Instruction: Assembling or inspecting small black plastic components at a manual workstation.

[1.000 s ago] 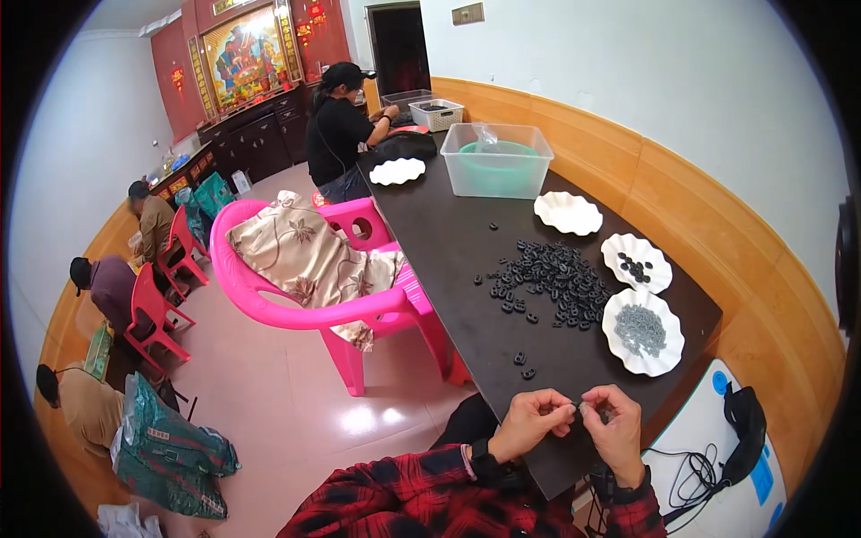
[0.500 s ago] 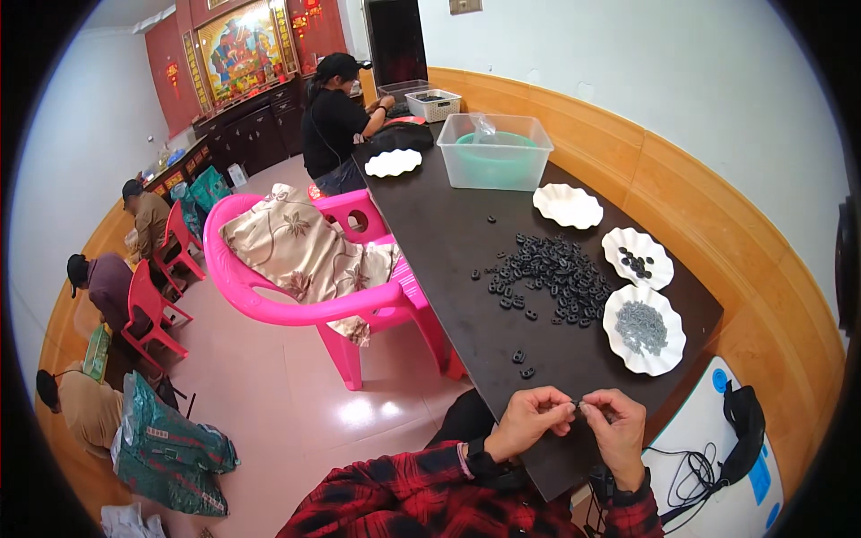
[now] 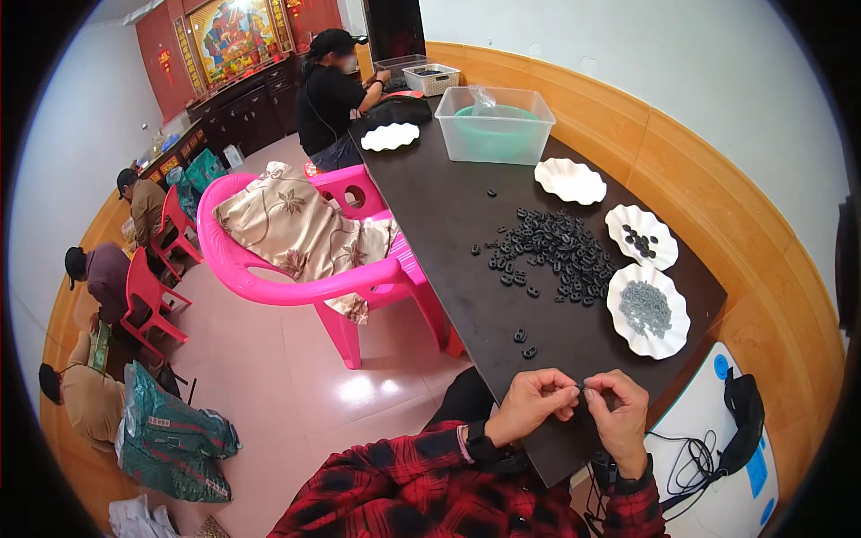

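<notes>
Above the table's near edge, my left hand (image 3: 535, 405) and my right hand (image 3: 619, 414) meet at the fingertips. Thumbs and forefingers pinch a small dark piece (image 3: 580, 387) between them; most of it is covered, so its kind is unclear. Two small black oval plastic parts (image 3: 527, 351) lie just beyond my left hand. Further off spreads a heap of similar black parts (image 3: 556, 254). Beyond my right hand stands a white scalloped dish (image 3: 674, 346) of tiny grey springs or coil-like bits (image 3: 644, 308). Another white dish (image 3: 665, 255) behind it holds several small black pieces (image 3: 639, 240).
The dark table (image 3: 439, 211) also bears an empty white dish (image 3: 570, 182) and a clear tub (image 3: 496, 143) with a green basin inside. A pink chair (image 3: 305, 291) with a cloth stands left. A person in black (image 3: 327, 108) works at the far end; others sit along the left wall.
The view has tilted slightly, so the table and its things sit a little higher. My hands stay pinched together, with the fingers shifted only slightly.
</notes>
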